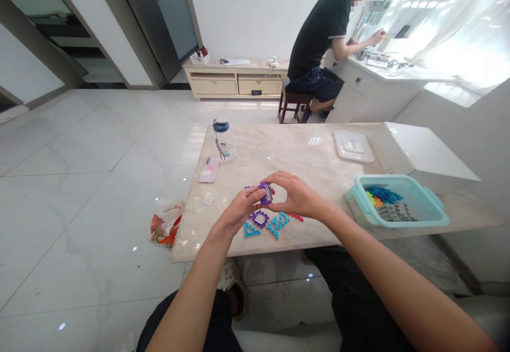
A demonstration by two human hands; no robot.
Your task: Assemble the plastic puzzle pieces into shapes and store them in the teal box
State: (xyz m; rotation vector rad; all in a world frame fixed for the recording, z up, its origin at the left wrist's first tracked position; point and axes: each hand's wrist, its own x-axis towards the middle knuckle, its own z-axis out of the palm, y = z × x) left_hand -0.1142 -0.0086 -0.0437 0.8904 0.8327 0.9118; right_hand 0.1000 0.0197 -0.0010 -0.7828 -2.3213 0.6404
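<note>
Above the table (295, 152): purple piece (266, 193), held aloft.
Left hand (240, 208): grasping its left side.
Right hand (295, 195): thumb and fingers gripping its right side.
Beneath: flat purple piece (260, 219), blue triangles (273, 227), red piece (297, 217).
Tub (358, 201) at right: loose pieces (385, 195) inside.

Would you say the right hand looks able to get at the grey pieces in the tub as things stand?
Probably yes: the right hand has the uncovered tub on its own side, with the grey pieces exposed, though it is busy at the purple piece.
</note>
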